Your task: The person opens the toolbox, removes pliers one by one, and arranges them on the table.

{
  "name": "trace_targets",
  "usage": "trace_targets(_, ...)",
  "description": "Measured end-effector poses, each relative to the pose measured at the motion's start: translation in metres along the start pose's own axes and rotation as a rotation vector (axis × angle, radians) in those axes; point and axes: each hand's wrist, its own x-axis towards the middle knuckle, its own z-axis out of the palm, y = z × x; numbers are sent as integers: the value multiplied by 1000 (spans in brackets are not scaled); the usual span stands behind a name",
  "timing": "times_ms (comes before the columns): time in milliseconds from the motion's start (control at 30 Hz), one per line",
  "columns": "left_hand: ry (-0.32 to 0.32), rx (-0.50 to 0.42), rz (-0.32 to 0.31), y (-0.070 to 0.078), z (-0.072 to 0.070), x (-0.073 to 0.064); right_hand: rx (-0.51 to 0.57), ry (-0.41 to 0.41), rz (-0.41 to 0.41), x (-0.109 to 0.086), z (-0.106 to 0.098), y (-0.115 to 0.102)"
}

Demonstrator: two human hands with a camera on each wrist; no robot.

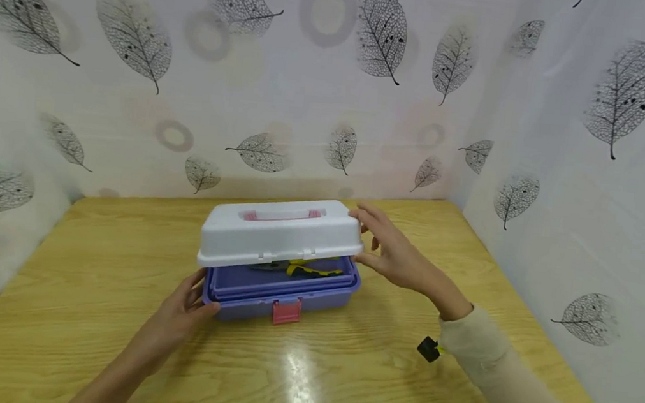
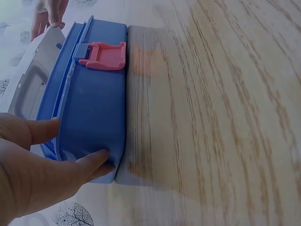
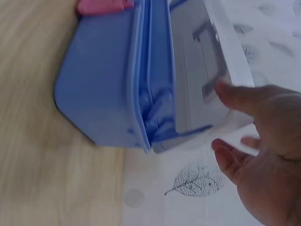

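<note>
A purple-blue toolbox [image 1: 249,312] with a white lid [image 1: 281,243] stands on the table, the lid partly raised and a gap showing along the front. My left hand [image 1: 177,317] holds the left end of the box, its thumb by the front corner. At the lid's right end is my right hand [image 1: 395,253], gripping the lid edge with the thumb low and the fingers above. A pink latch [image 1: 286,312] hangs at the front of the box. Inside, yellow-and-black handled pliers [image 1: 313,271] lie in the purple tray [image 1: 229,278], partly hidden under the lid.
Near my right forearm, a small black object [image 1: 429,349] with a yellow bit lies on the wooden table [image 1: 354,371]. A leaf-patterned white sheet [image 1: 308,98] rises behind the table and along its sides.
</note>
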Motion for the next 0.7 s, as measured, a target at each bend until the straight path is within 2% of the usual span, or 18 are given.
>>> trace_targets(100,2,-3,-5,-1,0,1,-40,-102,-41,6,-10,7)
trace_targets(200,1,-5,1,-1,-1,1,-26,-148,-50,13,-16,9)
trace_targets(333,-9,-13,14,-1,-3,-1,12,-164,-47,20,-20,11)
trace_targets(567,-24,-34,1,0,-7,-6,-4,-157,-38,27,-29,12)
trace_targets(700,-24,-32,-15,2,-6,-9,65,-171,12,32,-38,13)
